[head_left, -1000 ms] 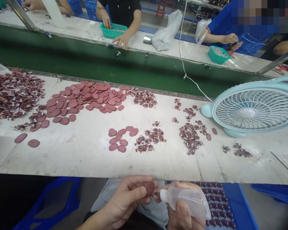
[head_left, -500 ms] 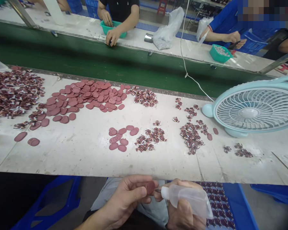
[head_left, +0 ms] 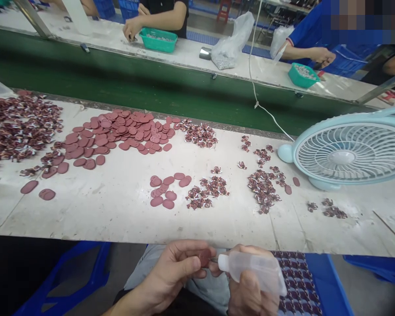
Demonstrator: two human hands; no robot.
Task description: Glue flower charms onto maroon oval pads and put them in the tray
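Left hand (head_left: 171,278) pinches a red oval disc (head_left: 204,258) between thumb and fingers, just off the table's near edge, over the lap. Disc is tilted, broad face partly towards camera; fingers cover part, so long axis hard to call. Right hand (head_left: 250,285) wraps the squeeze bottle (head_left: 256,271): axis mostly crosswise, nozzle end pointing left at the disc, base to the right and slightly lower. Can't tell if the tip touches.

Blue tray (head_left: 331,285) with rows of dark red pieces (head_left: 298,285) sits right of the bottle, below table level; the bottle's base overlaps it in view. Blue stool (head_left: 95,272) off to the left.

White table (head_left: 217,228): near edge runs crosswise just beyond the hands. Strip of tabletop separates that edge from the small disc group (head_left: 163,192) and the bow-like pieces (head_left: 207,191) right beside it. More clusters (head_left: 263,188) further right. Beyond, left: large disc pile (head_left: 118,131), bow-like heap (head_left: 19,127) at far left. Light-blue fan (head_left: 342,156) blocks the right side; its white cable (head_left: 256,104) runs up across the green belt (head_left: 151,92).

Far bench (head_left: 112,41): two green baskets (head_left: 158,40), clear bag (head_left: 230,44), co-workers' hands (head_left: 131,28) near the baskets.
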